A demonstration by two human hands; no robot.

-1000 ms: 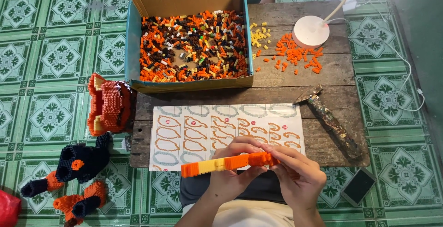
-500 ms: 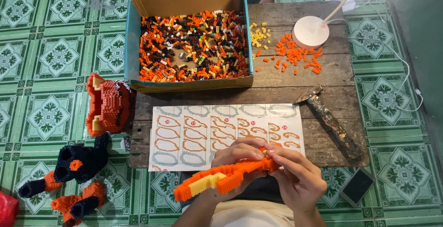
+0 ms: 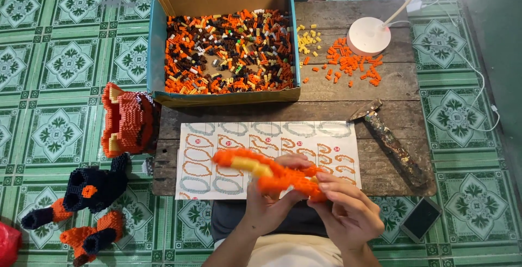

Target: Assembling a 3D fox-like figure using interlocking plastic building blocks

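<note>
I hold a long orange and yellow strip of small building bricks over the near edge of a low wooden table. My left hand grips it from below near its middle. My right hand pinches its right end. The strip tilts, its left end raised over a paper instruction sheet printed with rows of outlined shapes.
A cardboard box full of small orange, black and white bricks stands at the back of the table. Loose orange bricks and yellow bricks lie by a white lamp base. A hammer lies right. Built orange and black brick parts and a phone are on the tiled floor.
The brick strip has been turned in my hands: it was level, then its left end dipped, and now its left end is raised and the strip sits higher over the sheet.
</note>
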